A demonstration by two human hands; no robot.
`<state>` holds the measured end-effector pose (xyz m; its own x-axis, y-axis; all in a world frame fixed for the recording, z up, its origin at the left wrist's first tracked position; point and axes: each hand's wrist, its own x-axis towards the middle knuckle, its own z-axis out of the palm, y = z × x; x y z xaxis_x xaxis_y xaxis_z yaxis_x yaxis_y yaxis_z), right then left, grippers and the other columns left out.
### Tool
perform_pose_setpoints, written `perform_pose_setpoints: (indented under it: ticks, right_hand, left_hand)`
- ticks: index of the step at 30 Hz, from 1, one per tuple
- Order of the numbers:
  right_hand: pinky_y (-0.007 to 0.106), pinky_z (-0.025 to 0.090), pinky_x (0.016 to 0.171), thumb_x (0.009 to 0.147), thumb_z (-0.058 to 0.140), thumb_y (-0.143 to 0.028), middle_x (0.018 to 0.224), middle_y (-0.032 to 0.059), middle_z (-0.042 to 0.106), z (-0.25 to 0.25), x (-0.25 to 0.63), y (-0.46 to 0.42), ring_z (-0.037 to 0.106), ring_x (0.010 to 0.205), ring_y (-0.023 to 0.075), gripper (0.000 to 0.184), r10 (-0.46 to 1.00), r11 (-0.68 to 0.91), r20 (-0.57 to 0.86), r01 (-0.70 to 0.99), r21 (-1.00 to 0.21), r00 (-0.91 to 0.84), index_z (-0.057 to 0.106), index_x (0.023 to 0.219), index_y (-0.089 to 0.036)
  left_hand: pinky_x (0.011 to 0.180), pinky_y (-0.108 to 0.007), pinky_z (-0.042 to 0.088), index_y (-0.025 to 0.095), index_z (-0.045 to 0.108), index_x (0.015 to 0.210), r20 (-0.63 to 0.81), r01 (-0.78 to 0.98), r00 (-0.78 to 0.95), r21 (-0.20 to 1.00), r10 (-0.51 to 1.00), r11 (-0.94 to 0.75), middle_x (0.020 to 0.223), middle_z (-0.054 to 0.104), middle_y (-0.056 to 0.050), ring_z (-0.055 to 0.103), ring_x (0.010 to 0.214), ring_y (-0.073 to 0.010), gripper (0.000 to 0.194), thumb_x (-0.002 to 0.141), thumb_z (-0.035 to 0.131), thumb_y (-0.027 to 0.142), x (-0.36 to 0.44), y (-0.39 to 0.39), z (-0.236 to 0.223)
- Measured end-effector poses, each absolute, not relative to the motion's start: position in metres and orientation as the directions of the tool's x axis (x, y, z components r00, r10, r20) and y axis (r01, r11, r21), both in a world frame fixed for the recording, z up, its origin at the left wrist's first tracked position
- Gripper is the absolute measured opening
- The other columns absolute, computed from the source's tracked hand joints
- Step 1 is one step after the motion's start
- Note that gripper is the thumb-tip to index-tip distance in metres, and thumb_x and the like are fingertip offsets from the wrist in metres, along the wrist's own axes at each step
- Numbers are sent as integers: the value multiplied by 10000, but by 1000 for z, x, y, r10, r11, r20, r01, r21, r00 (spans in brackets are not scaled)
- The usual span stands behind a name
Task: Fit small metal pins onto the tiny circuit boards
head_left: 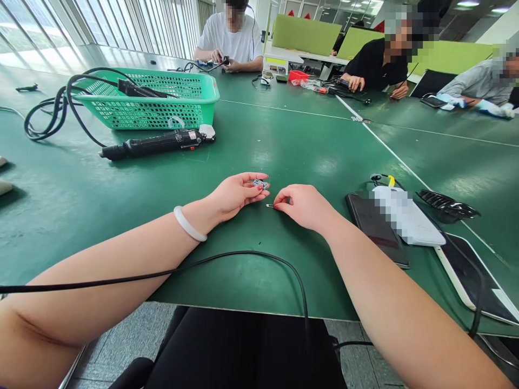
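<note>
My left hand rests on the green table and pinches a small grey metal part between its fingertips. A white bangle sits on that wrist. Just to the right, my right hand lies on the mat with its fingers curled, thumb and forefinger pinching a tiny screw-like piece against the table. The two hands are a few centimetres apart.
A black electric screwdriver lies in front of a green plastic basket with looping black cables. Two phones and a white object lie at the right. A black cable crosses near the table edge. Three people work at the far side.
</note>
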<state>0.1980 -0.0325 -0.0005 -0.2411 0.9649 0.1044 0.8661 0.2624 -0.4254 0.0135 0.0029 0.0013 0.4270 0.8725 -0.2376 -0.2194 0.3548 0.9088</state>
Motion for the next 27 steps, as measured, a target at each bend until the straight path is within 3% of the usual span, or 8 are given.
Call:
perform_pose_setpoints:
  ticks: [6,12,16,20,27]
  right_hand:
    - [276,383,555,789,585,-221,799,17,661,0,190,-34,552,656,136,120,967,256,107,903,-346,-233,682,717,-216]
    - [298,370,584,811,537,-181,809,25,661,1,192,-33,555,694,159,171,961,270,138,924,-272,-240,672,713,-216]
    - [300,373,594,829,536,-187,773,29,647,11,194,-38,545,675,162,171,938,231,323,923,-308,-127,667,721,-210]
    - [282,387,622,842,535,-174,771,21,649,17,185,-44,556,699,151,153,847,339,518,869,-360,-116,655,752,-202]
    - [264,364,569,846,523,-168,785,17,654,8,171,-44,565,693,144,158,832,346,530,901,-261,-166,659,769,-195]
  left_hand:
    - [829,-253,525,87,593,1072,-247,-247,418,895,874,371,908,664,-86,659,746,-89,281,830,498,-18,13,4,0]
    - [818,-266,523,107,555,1030,-225,-219,412,916,883,335,885,659,-60,660,736,-89,303,767,564,-45,13,2,-1]
    - [810,-314,524,116,531,936,-123,-126,416,973,901,191,851,640,-48,669,766,-120,250,740,603,-21,15,1,-4]
    - [799,-338,518,137,521,893,4,7,441,1000,898,-8,840,631,-32,666,776,-140,220,730,665,104,16,-1,-7]
    - [729,-294,494,148,545,878,103,86,443,984,891,-157,874,629,-25,625,718,-107,258,682,708,190,14,-1,-9]
